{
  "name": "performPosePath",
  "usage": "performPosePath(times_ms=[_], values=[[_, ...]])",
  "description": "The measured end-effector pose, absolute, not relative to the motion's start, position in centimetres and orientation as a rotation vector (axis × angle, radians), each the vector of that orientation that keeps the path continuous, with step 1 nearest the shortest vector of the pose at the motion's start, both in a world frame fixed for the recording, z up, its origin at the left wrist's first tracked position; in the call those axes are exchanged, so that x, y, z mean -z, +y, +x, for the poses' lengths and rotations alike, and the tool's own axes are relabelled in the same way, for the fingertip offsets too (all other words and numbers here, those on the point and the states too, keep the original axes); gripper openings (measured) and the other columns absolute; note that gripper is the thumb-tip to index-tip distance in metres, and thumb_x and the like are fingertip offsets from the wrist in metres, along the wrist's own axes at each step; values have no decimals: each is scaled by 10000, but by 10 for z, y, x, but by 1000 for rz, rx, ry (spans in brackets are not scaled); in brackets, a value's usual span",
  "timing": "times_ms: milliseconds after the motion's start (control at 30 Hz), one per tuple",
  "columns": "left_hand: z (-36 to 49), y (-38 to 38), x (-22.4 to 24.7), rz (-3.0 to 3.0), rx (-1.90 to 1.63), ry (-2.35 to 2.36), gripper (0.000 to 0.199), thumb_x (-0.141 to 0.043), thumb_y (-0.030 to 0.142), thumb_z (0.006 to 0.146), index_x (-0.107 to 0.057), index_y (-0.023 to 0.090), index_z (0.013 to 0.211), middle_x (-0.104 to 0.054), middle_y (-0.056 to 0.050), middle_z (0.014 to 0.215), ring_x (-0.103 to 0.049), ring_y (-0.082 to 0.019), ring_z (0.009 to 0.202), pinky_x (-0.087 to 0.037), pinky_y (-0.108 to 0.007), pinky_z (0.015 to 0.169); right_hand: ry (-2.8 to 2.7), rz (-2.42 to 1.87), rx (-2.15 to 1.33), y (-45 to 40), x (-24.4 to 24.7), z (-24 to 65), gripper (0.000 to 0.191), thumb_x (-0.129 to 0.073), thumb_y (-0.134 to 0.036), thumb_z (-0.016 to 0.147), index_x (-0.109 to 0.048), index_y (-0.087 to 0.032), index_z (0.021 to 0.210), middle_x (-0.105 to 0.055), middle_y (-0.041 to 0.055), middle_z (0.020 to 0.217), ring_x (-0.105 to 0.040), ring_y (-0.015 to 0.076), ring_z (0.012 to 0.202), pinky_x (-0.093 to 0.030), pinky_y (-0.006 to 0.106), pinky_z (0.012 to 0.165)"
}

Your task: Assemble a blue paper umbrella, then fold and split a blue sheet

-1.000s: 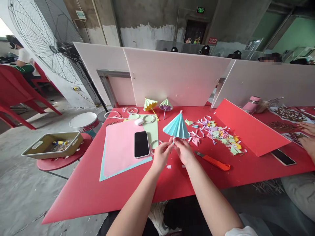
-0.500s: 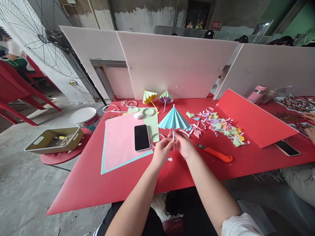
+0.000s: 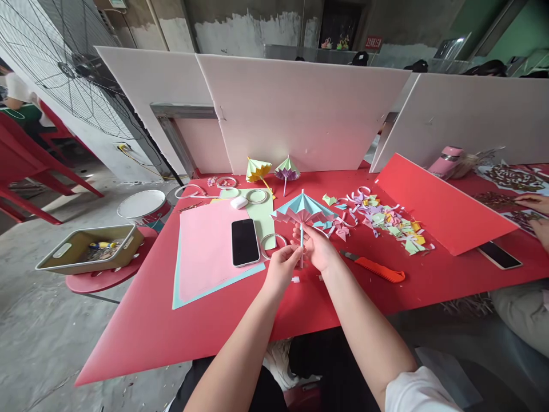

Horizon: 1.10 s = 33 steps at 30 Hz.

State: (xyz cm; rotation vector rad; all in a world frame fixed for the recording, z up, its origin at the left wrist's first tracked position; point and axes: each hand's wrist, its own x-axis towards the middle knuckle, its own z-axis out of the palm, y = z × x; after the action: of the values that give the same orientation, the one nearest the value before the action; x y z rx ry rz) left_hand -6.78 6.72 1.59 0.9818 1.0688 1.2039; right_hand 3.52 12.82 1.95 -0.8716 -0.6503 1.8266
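A small folded paper umbrella [image 3: 303, 201], light blue on top with a pink pleated layer below, stands roughly upright above the red tabletop. My left hand [image 3: 283, 263] pinches the lower part of its thin pale stick. Just under the canopy, my right hand [image 3: 318, 249] is closed around the stick's upper part, its fingertips partly hidden. Left of my hands lies a black-screened phone [image 3: 246, 242] on pink paper [image 3: 206, 252], with a roll of white paper strip [image 3: 273, 245] beside it. An orange utility knife [image 3: 380, 269] rests to the right.
Two finished paper umbrellas [image 3: 259, 170] stand at the back by the white panel [image 3: 291, 114]. Coloured paper scraps [image 3: 386, 220] are heaped at right, near a leaning red board [image 3: 446, 209]. Another person's hands [image 3: 538, 214] are at the far right. A bin [image 3: 81, 246] sits on a stool at left.
The umbrella's canopy has tipped or spread, so its pink pleated underside now shows below the blue. My hands stay at the stick, with the right fingers slightly shifted. The view has moved slightly.
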Motion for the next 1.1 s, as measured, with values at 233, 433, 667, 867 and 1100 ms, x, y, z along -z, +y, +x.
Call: performPosePath(times_ms=[233, 433, 667, 867, 1100], values=[[-67, 66, -18, 1001, -1191, 1079, 293, -593, 430, 759, -592, 142, 702, -512, 10, 581, -478, -106, 561, -416, -245, 588, -716, -869, -1774, 134, -21, 36, 222, -711, -369, 670, -670, -210, 819, -669, 47, 945, -594, 172, 882, -483, 299, 726], [-70, 68, -14, 1029, -1210, 1101, 258, -584, 406, 775, -582, 153, 722, -535, 9, 600, -512, -115, 585, -440, -265, 648, -923, -803, -1767, 129, -23, 40, 282, -637, -448, 731, -672, -231, 908, -655, 60, 1042, -578, 190, 947, -470, 307, 765], [-91, 78, -12, 1139, -1440, 1200, 187, -538, 368, 820, -517, 183, 827, -563, 3, 680, -563, -131, 658, -444, -263, 665, -1138, -979, -1542, 132, 5, 45, 367, -587, -514, 748, -677, -234, 966, -669, 48, 906, -592, 169, 884, -443, 317, 826], [-119, 85, -20, 1051, -1654, 1214, 257, -565, 389, 800, -482, 187, 936, -551, 15, 700, -550, -115, 652, -442, -249, 670, -1209, -1046, -1519, 128, 18, 36, 346, -611, -518, 723, -698, -212, 858, -669, 50, 782, -597, 174, 776, -452, 321, 746], [-117, 79, -23, 906, -1593, 1084, 293, -604, 393, 771, -439, 195, 911, -561, 20, 714, -547, -97, 581, -461, -252, 616, -1235, -1017, -1534, 125, 18, 29, 304, -629, -507, 708, -703, -231, 812, -670, 35, 749, -604, 183, 778, -458, 333, 759]])
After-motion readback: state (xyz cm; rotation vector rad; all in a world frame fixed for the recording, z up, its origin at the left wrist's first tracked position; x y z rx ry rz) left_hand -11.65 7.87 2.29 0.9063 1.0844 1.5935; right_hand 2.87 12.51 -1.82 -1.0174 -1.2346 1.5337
